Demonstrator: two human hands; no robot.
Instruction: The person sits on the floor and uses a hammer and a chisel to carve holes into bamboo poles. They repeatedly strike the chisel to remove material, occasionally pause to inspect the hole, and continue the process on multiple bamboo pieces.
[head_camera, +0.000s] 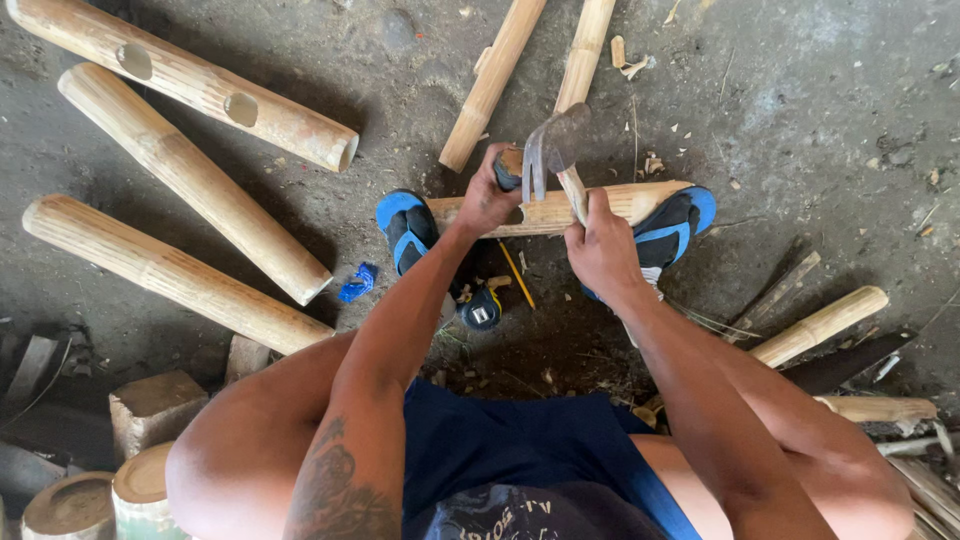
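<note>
The person sits low over the dirt floor (800, 110), knees spread, with a short bamboo section (560, 208) lying crosswise in front of them. Its long axis runs nearly straight left to right, tipped up a little at the right end, and it rests across the tops of two blue-and-black sandals (405, 230), one under each end. The right end points toward the right foot's sandal, the left end toward the other.

The left hand (487, 195) is clenched around the left part of the bamboo and seems also to press on the dark butt of a tool there; I cannot tell exactly which it grips more. The right hand (600, 245) is closed around a pale wooden handle that rises away from the person to a grey metal blade (555, 145), which stands just above the bamboo section, close to its middle. Whether the blade's edge actually touches the bamboo is hidden by the hands.

Off to the left lie three long bamboo poles (190, 175) side by side, all slanting from upper left down to lower right; the top one has two round holes cut in it. Two thinner poles (495, 80) lie beyond the hands, pointing away. A small blue scrap (357, 283) lies near the left sandal, and more bamboo pieces (820, 325) lie at the right, with chips scattered about.
</note>
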